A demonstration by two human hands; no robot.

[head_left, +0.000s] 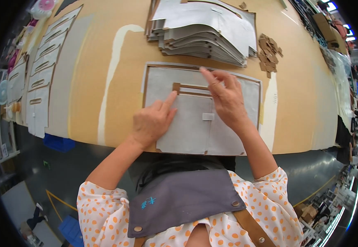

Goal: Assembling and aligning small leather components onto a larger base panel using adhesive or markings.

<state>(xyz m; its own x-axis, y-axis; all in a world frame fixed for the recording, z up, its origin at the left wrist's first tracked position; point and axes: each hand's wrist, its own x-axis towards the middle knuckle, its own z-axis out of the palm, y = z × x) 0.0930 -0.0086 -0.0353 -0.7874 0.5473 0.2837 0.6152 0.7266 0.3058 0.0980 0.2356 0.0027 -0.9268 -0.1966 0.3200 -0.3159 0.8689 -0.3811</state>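
Note:
A flat grey-white panel (183, 123) with brown strips along its edges lies in front of me. It has a long slot (193, 90) across its upper middle and a small white label (208, 117) below that. My left hand (152, 123) rests on the panel's left part. Its index finger is stretched out and its tip touches a small brown cardboard piece (176, 87) at the slot's left end. My right hand (229, 99) is over the slot's right end, hiding it. Its index finger points toward the panel's far edge, the other fingers are bent, and I see nothing held.
Beyond the panel stands a stack of similar grey panels (207, 35). Small brown cardboard scraps (268, 53) are heaped to its right. More slotted panels (43, 70) overlap in a row along the table's left side. A blue bin (59, 142) sits below the left table edge.

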